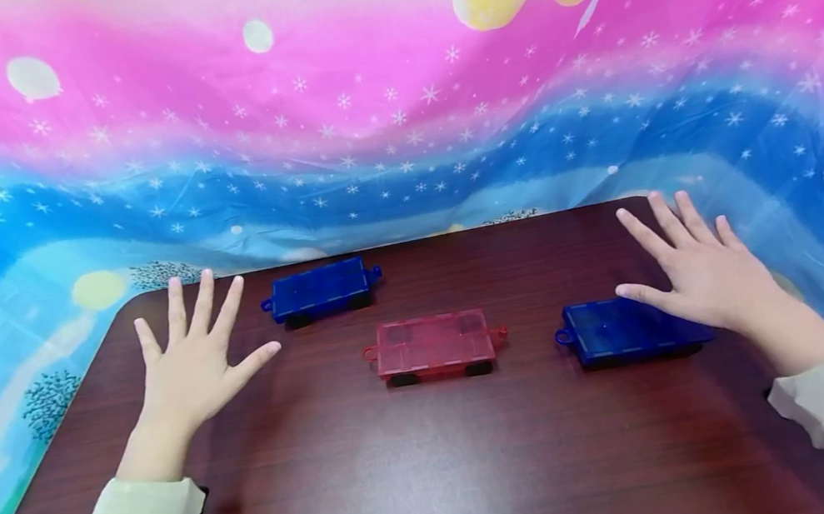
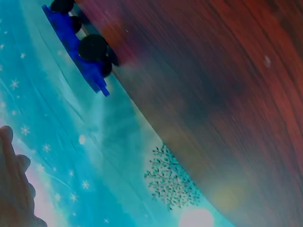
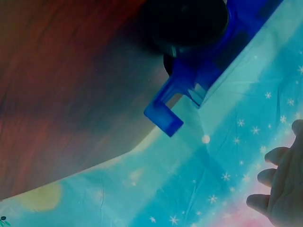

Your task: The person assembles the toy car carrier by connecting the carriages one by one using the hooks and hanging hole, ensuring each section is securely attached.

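Note:
Fingers spread wide and holding nothing, my left hand point(image 1: 193, 368) hovers at the left of the table, nearest a blue toy car base point(image 1: 321, 290) with black wheels. That blue base also shows side-on in the left wrist view point(image 2: 75, 47). A clear red toy car base point(image 1: 434, 343) with a hook at one end and a loop at the other stands in the middle. On the right, a second blue car base point(image 1: 623, 331) is partly covered in the head view by my spread right hand point(image 1: 712, 280). Its hook point(image 3: 165, 118) looms large in the right wrist view.
The bases stand apart on a dark reddish-brown wooden table point(image 1: 450, 471) with rounded back corners. A pink and blue snowflake-patterned cloth point(image 1: 381, 109) hangs behind it and along both sides.

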Demonstrator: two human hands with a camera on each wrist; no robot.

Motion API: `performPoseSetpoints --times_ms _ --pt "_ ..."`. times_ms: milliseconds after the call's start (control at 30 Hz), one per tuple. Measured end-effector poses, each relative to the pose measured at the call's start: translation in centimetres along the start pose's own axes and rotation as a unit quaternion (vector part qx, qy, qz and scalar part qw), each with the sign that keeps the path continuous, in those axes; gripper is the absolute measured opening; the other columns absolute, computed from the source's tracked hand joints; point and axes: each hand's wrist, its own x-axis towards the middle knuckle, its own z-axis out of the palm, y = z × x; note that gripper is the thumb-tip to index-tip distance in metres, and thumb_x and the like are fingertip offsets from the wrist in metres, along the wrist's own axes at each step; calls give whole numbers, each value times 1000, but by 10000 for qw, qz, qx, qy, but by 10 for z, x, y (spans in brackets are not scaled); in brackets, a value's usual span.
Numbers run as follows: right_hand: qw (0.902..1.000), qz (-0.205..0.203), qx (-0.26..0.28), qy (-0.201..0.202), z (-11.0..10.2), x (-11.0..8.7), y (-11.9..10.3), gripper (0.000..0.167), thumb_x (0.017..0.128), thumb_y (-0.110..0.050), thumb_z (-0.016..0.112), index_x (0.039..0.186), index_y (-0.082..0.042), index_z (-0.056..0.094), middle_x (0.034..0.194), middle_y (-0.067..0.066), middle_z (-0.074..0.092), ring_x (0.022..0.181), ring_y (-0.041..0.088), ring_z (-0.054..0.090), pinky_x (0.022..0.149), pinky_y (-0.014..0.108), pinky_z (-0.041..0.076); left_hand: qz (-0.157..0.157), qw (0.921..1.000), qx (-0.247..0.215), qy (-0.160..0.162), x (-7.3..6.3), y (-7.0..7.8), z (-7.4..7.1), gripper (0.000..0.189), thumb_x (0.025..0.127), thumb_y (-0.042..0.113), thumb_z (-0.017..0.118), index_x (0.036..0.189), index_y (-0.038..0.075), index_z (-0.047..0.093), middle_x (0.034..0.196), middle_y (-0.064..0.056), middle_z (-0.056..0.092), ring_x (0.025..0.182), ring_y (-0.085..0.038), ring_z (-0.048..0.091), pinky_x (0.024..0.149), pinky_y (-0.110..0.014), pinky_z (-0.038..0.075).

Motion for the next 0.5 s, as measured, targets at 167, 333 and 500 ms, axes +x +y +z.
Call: performPoseSetpoints --times_ms 167,333,500 --pt "9998 -125 95 -74 5 -4 -3 94 92 -62 57 160 -34 -3 167 8 -15 151 29 -24 111 78 -1 206 9998 18 71 3 9 4 95 86 76 49 160 36 5 169 2 -10 152 -28 -28 108 -79 -12" --pt "9988 -223 234 -370 9 -6 -8 94 92 -61 58 160 -34 -1 167 7 -15 152 28 -24 113 76 -1 485 9986 10 224 7 19 10 98 84 75 55 161 33 11 169 2 -6 153 -28 -24 109 -79 -9" --pt "9970 -328 345 -613 11 -9 -13 93 92 -60 59 161 -35 2 168 7 -12 153 33 -18 114 75 4 765 9968 -101 221 12 31 15 98 83 73 58 160 35 10 170 1 -3 155 -28 -18 113 -77 -4"
